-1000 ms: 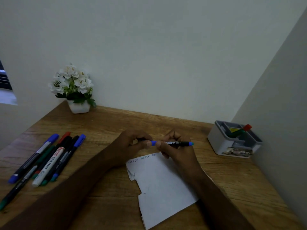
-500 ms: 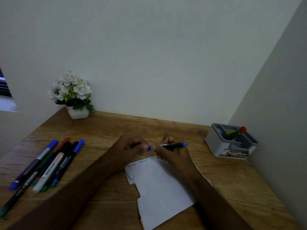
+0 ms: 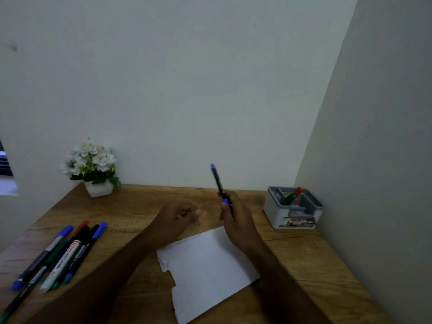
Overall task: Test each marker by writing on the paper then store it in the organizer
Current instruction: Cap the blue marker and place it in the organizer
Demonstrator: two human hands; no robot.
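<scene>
At the left edge of the wooden desk (image 3: pixel 131 206) lies a loose bundle of markers (image 3: pixel 58 256), side by side and touching, blue, red, black and green caps among them, none yet tested by the look of it. Behind them, against the wall, stands a small white pot of white flowers (image 3: pixel 92 168). Toward the middle, the left hand (image 3: pixel 174 219) hovers over the desk with its fingers curled loosely inward; whether it pinches anything small cannot be told. Below it the sheet of paper (image 3: pixel 205 272) lies flat, torn along its left edge, with a faint line of writing near its top. Just right of the left hand, the right hand (image 3: pixel 236 220) grips a slim black marker with blue ends (image 3: pixel 218 183) at its lower end, the barrel tilted upward and clear of the paper. It looks light, stiff and smooth, so a pinch on the barrel's middle should steer it best. At the far right the white-and-grey organizer (image 3: pixel 278 212) sits by the side wall, already holding a green marker with a red cap (image 3: pixel 292 196).
</scene>
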